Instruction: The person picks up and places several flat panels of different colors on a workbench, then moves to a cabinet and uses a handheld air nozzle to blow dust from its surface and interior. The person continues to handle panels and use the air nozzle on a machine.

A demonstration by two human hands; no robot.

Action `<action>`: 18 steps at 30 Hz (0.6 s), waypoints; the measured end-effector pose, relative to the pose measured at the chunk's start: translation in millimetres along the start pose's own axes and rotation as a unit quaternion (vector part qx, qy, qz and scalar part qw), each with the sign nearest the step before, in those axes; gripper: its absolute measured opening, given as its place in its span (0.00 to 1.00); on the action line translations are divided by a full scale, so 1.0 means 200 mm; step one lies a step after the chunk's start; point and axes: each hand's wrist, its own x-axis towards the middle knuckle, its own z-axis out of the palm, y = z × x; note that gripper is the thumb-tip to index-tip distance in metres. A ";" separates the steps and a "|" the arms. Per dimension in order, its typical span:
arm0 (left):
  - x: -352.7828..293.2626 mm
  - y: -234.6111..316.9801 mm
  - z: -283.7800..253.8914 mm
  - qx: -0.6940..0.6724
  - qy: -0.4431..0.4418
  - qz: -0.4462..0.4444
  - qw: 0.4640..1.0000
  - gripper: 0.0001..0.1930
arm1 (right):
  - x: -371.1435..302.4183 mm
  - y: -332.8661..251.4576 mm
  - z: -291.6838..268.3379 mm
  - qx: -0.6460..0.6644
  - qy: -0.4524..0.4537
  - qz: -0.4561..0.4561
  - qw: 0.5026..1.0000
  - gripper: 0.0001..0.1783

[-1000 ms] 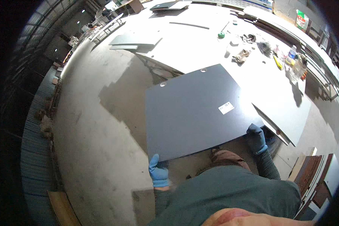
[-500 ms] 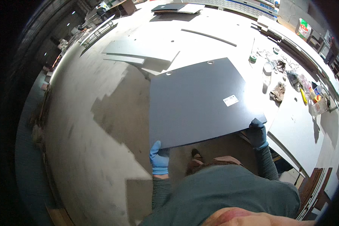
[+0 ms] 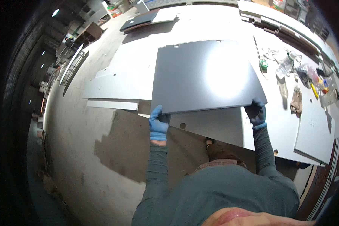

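A large dark grey board point(image 3: 188, 79) spans the space between my two gloved hands. My left hand point(image 3: 159, 122), in a blue glove, grips its near left corner with the thumb on top. At the near right corner my right hand point(image 3: 256, 113), in a dark blue glove, is closed on the same edge. Two small notches or holes show along the far edge, and a bright glare lies on the right half of the face. Beneath the board is a white worktable point(image 3: 211, 126) with a round hole in its surface.
Pale panels point(image 3: 116, 84) lie on the left, with a narrow strip point(image 3: 113, 104) beside them. A dark panel stack point(image 3: 139, 20) stands at the far left. To the right are a clear bottle point(image 3: 286, 64), a tape measure point(image 3: 263, 64), a crumpled cloth point(image 3: 296, 100) and a white panel point(image 3: 315, 132).
Both hands have carried the board forward, away from my body and over the table. The white label seen earlier on its face no longer shows, and the glare is there now.
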 end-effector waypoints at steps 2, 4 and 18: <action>0.37 0.09 -0.02 0.021 -0.019 -0.013 1.000 0.12 | 0.30 0.11 -0.03 0.013 0.002 0.003 1.000 0.11; 0.74 0.15 -0.06 0.022 -0.037 -0.047 0.998 0.09 | 0.54 0.22 -0.08 0.033 0.055 -0.005 0.998 0.08; 2.99 0.19 -0.18 0.042 -0.093 -0.112 0.989 0.09 | 2.08 0.69 -0.35 -0.251 -0.069 -0.289 0.921 0.19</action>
